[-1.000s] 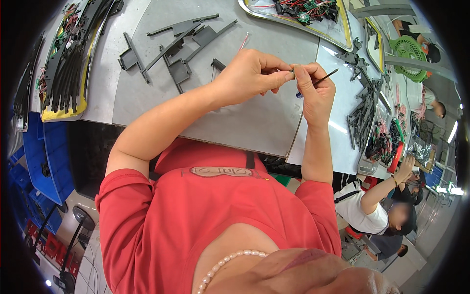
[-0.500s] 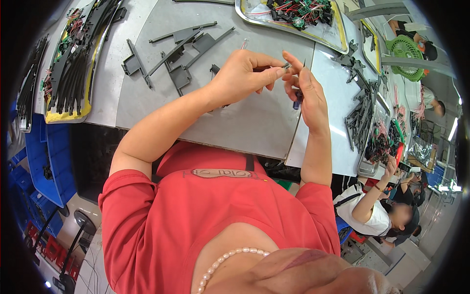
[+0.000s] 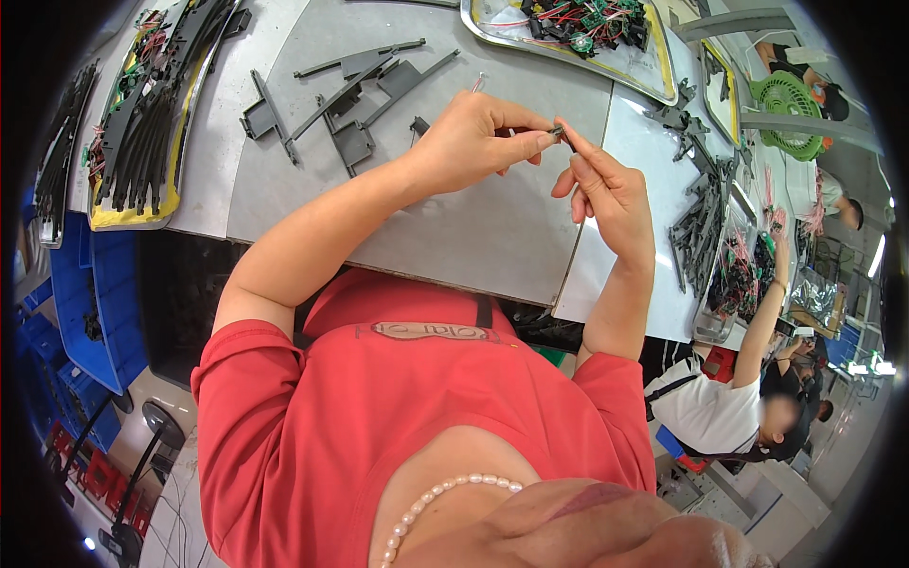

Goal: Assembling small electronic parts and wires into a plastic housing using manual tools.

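Note:
My left hand (image 3: 473, 147) is over the grey worktable, thumb and forefinger pinched on a small dark piece (image 3: 557, 131) too little to name. My right hand (image 3: 611, 194) meets it from the right. Its forefinger reaches to the dark piece, while the other fingers curl with the thumb. A thin dark bit shows beneath that forefinger, and whatever else the right hand holds is hidden. Left of my hands lie several dark grey plastic brackets (image 3: 350, 142) with long arms and square plates. One small black part (image 3: 418, 125) sits close to my left wrist.
A tray (image 3: 175, 204) of long black strips is at left. Another tray (image 3: 606, 68) holds green circuit boards and red wires at the back. Dark plastic parts (image 3: 696, 227) are piled at right, near a co-worker (image 3: 710, 417) in white. Blue bins (image 3: 104, 312) stand lower left.
My right hand has turned and its forefinger now touches the piece in my left fingers. The pointed, blue-handled tool seen in it before is now mostly out of sight. The co-worker's arm has stretched farther out.

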Demonstrator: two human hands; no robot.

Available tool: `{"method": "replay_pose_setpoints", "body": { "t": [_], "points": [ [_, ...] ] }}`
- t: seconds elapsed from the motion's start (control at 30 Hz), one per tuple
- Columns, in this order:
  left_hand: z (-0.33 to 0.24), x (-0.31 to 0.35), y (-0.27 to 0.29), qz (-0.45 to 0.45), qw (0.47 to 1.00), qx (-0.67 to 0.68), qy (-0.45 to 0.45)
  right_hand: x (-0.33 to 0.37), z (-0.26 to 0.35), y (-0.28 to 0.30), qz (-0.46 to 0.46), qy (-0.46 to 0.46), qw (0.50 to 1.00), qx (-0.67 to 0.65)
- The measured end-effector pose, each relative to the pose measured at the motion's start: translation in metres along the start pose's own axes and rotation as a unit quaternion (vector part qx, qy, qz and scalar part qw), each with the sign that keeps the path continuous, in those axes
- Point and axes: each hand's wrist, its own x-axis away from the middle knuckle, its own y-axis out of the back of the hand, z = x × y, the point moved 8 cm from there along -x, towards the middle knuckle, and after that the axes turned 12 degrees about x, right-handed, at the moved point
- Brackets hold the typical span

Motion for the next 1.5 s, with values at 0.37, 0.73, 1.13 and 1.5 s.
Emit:
{"method": "replay_pose_setpoints", "body": {
  "t": [0.37,0.73,1.13,1.5],
  "points": [
    [0.004,-0.001,-0.005,0.028,0.999,-0.009,0.015,-0.007,-0.014,-0.006,0.01,-0.033,0.992,-0.124],
    [0.033,-0.001,-0.011,0.051,0.967,0.197,0.15,-0.016,-0.03,0.027,-0.195,0.003,0.937,-0.291],
    [0.03,-0.003,-0.009,0.062,0.958,0.255,0.119,-0.015,-0.027,-0.004,-0.13,-0.055,0.969,-0.203],
    [0.028,-0.002,-0.009,0.068,0.973,0.193,0.105,-0.015,-0.027,-0.005,-0.121,-0.052,0.971,-0.202]
  ]
}}
